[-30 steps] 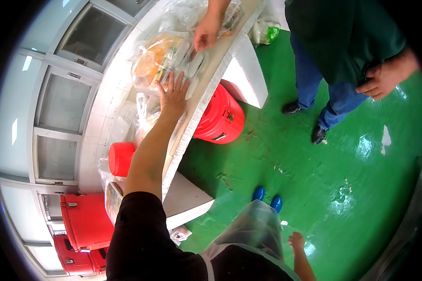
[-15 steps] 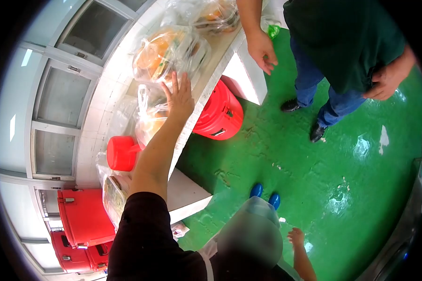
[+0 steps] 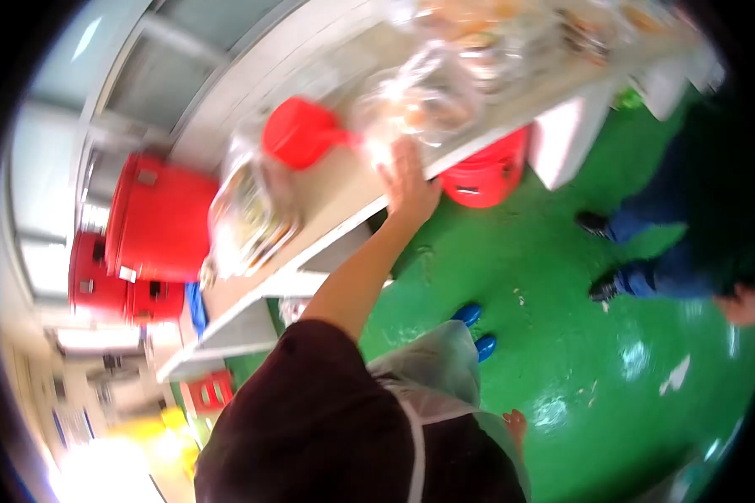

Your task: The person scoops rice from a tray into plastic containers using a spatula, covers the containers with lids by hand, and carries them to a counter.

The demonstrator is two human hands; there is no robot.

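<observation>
My left hand (image 3: 409, 180) reaches up to the front edge of the long counter (image 3: 335, 201), fingers stretched out against a clear plastic bag of food (image 3: 415, 105). Nothing is gripped in it. Just left of that bag lies a red plastic scoop (image 3: 300, 130), and further left a bagged food tray (image 3: 247, 214). More bagged food (image 3: 512, 38) lines the counter toward the far end. My right hand (image 3: 516, 423) hangs low beside my apron; the blur hides its fingers.
A red bucket (image 3: 486, 172) stands under the counter on the wet green floor (image 3: 562, 352). Red insulated boxes (image 3: 155, 218) are stacked at the left. Another person in blue trousers (image 3: 658, 277) stands at the right, one hand (image 3: 736, 306) hanging down. My blue boots (image 3: 474, 327) are below me.
The view has swung and tilted sharply, and is now blurred. My left hand has come back along the counter from the far bags to the bag beside the red scoop. The other person's hand left the counter.
</observation>
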